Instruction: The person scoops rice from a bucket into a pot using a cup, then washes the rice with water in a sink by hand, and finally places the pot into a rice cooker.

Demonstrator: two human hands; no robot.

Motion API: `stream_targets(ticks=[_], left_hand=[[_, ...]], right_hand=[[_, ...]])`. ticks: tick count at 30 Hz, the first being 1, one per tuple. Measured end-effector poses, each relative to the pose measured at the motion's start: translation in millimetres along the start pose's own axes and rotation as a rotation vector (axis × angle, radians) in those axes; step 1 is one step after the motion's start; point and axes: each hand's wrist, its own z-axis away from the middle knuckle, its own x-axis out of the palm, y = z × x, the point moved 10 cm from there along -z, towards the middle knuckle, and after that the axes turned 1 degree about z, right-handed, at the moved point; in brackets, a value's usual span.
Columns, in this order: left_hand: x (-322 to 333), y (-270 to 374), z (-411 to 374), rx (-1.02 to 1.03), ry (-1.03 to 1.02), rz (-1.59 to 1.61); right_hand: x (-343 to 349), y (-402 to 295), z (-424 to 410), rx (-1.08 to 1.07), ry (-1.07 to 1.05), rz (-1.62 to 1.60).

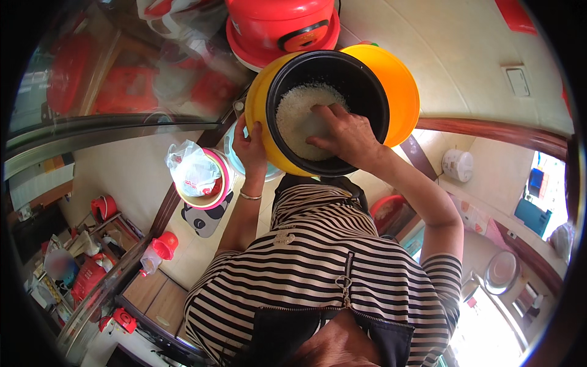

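Observation:
A round yellow container [259, 94] with a dark inner pot [373, 94] is tilted in front of me, its mouth facing up at the camera. White rice grains [296, 108] lie inside it, with more grains along the inner wall. My left hand [251, 144] holds the yellow outer side at the left. My right hand [346, 135] reaches in over the rim, fingers spread and curved at a pale, blurred patch on the rice; whether it grips anything is hard to tell. Behind the container, to the right, shows an orange plastic basin [401, 98].
A red appliance [279, 18] stands just beyond the container. Left of my left forearm is a pink-rimmed bin [223, 172] with a plastic bag. A light blue tub [234, 151] sits below the container. A glass panel [114, 78] is at upper left, a wall [463, 59] at upper right.

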Motion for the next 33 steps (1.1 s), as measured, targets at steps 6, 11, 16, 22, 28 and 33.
stream_targets(ticks=[6,11,16,22,28,33], left_hand=[[-3,-3,-1,-0.002,0.006,-0.010],[1,-1,0,-0.033,0.009,-0.028],[1,-9,-2,-0.008,-0.002,-0.006],[4,-3,-2,0.048,-0.029,-0.078],[6,-11,-4,0.033,-0.032,-0.007],[-3,-27,-7,0.014,-0.028,0.022]], right_hand=[[-6,18,-5,0.151,-0.074,-0.308],[-25,59,7,0.316,-0.015,-0.701],[-65,64,21,0.267,0.094,-0.914],[-116,123,51,0.300,0.363,-1.021],[-95,217,79,0.609,0.623,-0.794],[-20,253,62,0.580,0.500,-0.246]])
